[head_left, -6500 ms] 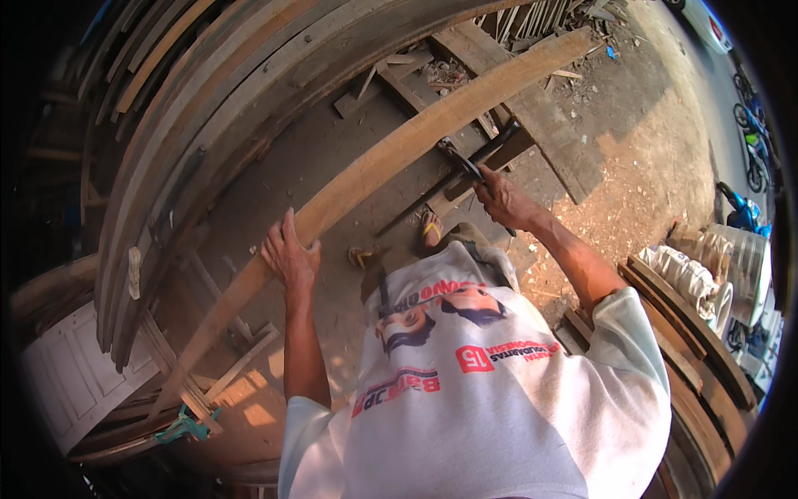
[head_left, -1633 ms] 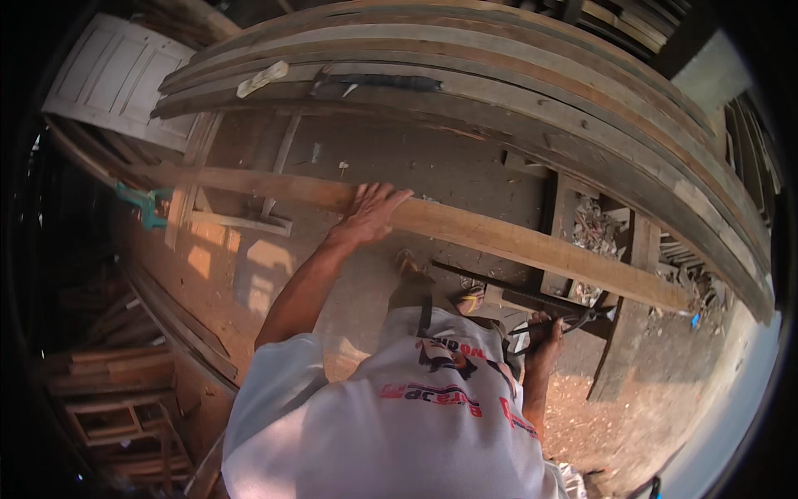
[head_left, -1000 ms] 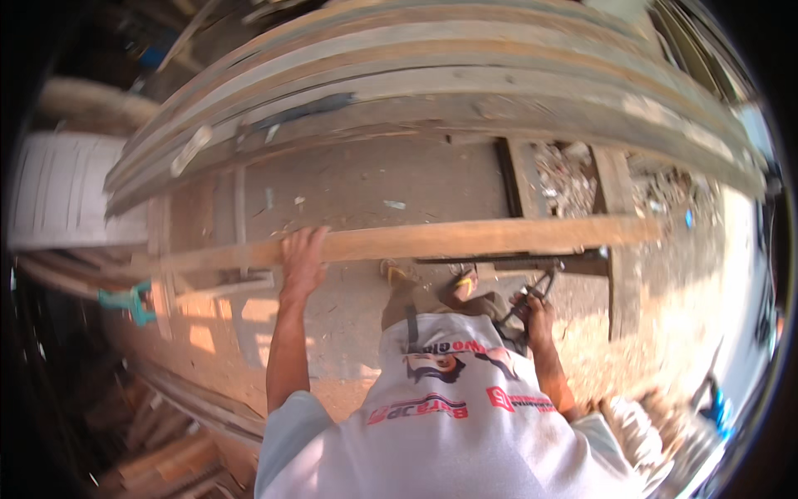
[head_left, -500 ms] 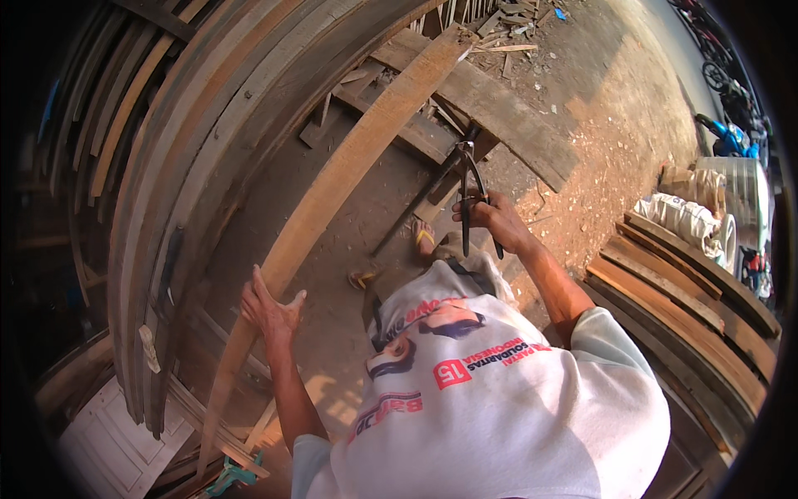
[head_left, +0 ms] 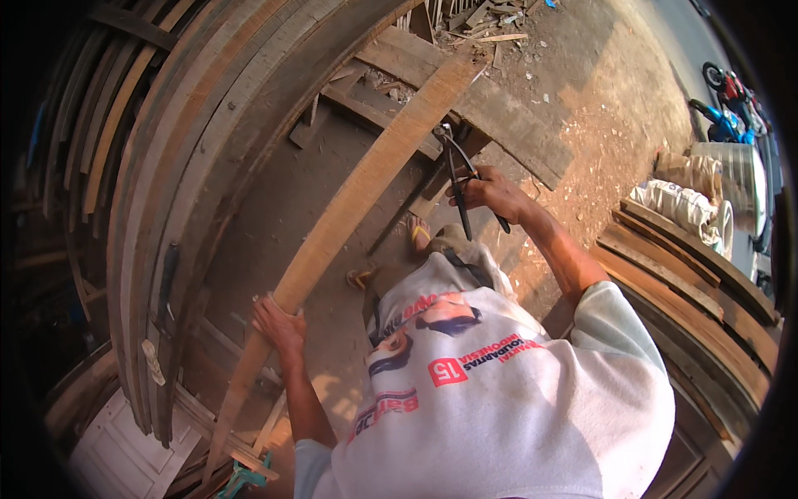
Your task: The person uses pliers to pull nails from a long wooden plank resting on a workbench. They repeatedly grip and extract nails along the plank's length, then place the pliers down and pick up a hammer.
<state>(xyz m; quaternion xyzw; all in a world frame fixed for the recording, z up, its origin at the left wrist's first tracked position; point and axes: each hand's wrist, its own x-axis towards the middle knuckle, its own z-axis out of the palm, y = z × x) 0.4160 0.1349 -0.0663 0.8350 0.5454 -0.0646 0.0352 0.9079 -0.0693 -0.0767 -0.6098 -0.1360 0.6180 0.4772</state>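
Note:
A long wooden plank (head_left: pixel 357 191) runs diagonally from the lower left up to a rough wooden bench (head_left: pixel 519 133), its far end lying over the bench top. My left hand (head_left: pixel 281 324) is closed around the plank's edge near its lower part. In my right hand (head_left: pixel 492 196) is a pair of pincers (head_left: pixel 462 214), gripped by its dark handles, which are spread apart. The pincers' head is close to the plank's right edge near the bench; whether it touches the wood I cannot tell.
Long boards (head_left: pixel 199 158) stand in a thick stack along the left. More planks (head_left: pixel 690 291) are piled at the right, near white sacks (head_left: pixel 677 204). A white panel (head_left: pixel 129 453) and a green strap (head_left: pixel 241 478) are at the lower left. Wood scraps (head_left: pixel 490 17) litter the ground beyond the bench.
My left hand has slid lower along the plank, its fingers closing round the edge. My right hand has brought the pincers left and up, nearer the plank.

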